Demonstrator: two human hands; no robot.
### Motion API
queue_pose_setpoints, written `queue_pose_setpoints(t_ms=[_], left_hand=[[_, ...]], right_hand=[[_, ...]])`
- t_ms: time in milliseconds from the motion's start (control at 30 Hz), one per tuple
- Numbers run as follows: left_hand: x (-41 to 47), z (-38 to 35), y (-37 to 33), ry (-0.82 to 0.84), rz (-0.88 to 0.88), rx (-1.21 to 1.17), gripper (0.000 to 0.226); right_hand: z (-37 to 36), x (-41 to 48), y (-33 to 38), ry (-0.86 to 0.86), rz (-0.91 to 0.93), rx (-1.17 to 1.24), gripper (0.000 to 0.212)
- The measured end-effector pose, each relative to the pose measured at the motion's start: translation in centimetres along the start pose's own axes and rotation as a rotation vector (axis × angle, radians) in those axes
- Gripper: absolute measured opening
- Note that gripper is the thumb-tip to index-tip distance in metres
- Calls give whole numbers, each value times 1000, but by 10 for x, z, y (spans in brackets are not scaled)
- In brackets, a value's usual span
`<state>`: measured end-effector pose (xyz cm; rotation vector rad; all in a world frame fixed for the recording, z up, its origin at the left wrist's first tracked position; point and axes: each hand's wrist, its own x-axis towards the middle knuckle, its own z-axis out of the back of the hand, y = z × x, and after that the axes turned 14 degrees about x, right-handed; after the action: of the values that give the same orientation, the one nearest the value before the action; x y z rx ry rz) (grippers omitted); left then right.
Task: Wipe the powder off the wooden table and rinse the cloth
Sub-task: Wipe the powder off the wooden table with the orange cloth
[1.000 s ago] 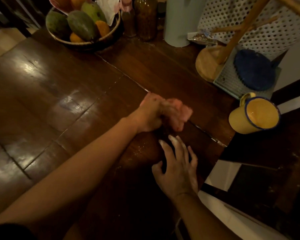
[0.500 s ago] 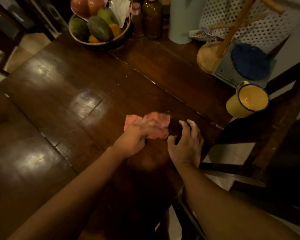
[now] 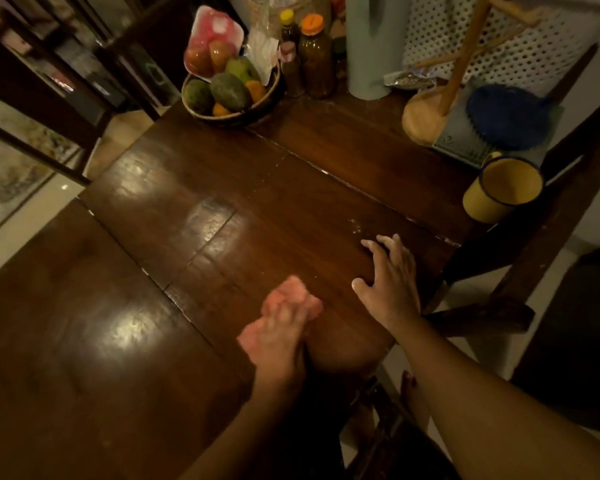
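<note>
Left hand (image 3: 278, 341), fingers (image 3: 286, 315) flat, drags the cloth (image 3: 293, 289) back to the desk (image 3: 187, 220) edge — right hand (image 3: 390, 278) splayed, powder specks (image 3: 355, 227) remain.

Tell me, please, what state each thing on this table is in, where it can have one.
Pink crumpled cloth: bunched under the left hand.
Left hand: pressing the cloth, blurred.
Right hand: flat on the table, fingers spread.
Dark wooden table: white powder specks beside the right hand's fingertips.
Yellow enamel mug with blue rim: upright, looks empty.
Brown bottle with orange cap: capped.
Woven bowl: holds fruit.
</note>
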<state>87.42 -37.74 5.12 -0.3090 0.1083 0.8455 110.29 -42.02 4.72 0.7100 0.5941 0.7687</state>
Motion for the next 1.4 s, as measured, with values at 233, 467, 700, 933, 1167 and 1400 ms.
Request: queue_pose_setpoints(t_ms=[233,467,700,933,1167,1400], left_hand=[[114,22,-4,-121,67,-52,71],[178,14,-61,-176,-28,52,68],[207,27,-67,-175,152,16,58],[143,17,-23,-57,-501,-106,66],[-4,5,54,-396,417,7,63],[-50,-10,14,54,-368,306,52]], right_hand=[[0,-15,-19,-22,119,-71,65],[-1,-17,-25,-41,167,-85,71],[4,-22,-30,-42,224,-97,59],[7,-19,-28,-61,109,129,52],[-4,-16,-18,-82,114,-50,47],[-13,-2,-11,145,466,-261,35]])
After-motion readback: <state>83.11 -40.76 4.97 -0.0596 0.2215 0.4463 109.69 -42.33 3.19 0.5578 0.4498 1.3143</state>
